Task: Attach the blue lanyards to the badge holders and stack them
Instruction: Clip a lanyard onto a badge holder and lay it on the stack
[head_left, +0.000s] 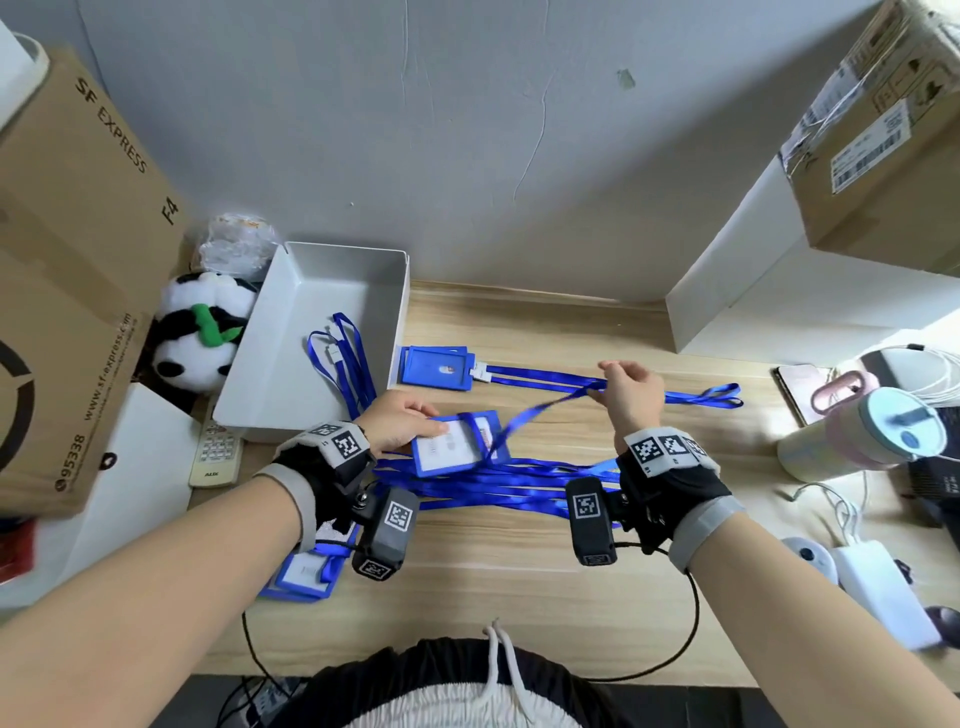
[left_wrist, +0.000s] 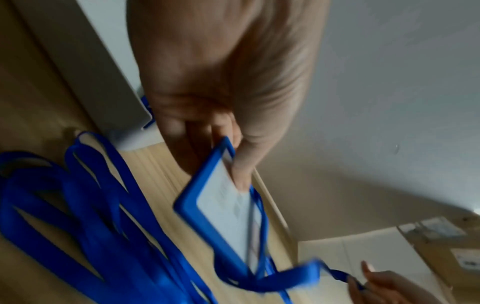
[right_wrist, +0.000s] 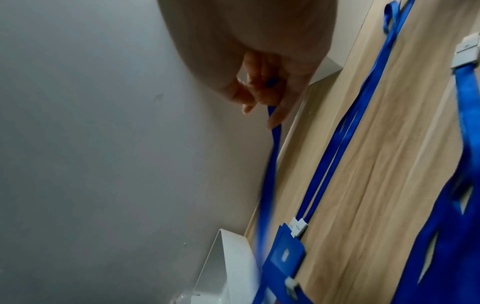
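Hands apart: my left hand (head_left: 402, 422) pinches the blue badge holder (head_left: 457, 443) above the worktop (head_left: 519, 587); my raised right hand (head_left: 631, 395) pinches its blue lanyard (head_left: 540, 410).

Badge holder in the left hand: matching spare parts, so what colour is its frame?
Blue frame on the badge holder, around a pale card; left wrist view shows it best.

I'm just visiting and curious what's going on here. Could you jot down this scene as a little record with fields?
Activity: attaching a lanyard to a badge holder
Left hand: grips the held badge holder above the table
Right hand: pinches the held lanyard, pulled out from that holder
Finished stack: done badge holders beside the white tray, straps laid rightward
Loose lanyards: heap under the hands
Spare holders: near the left wrist
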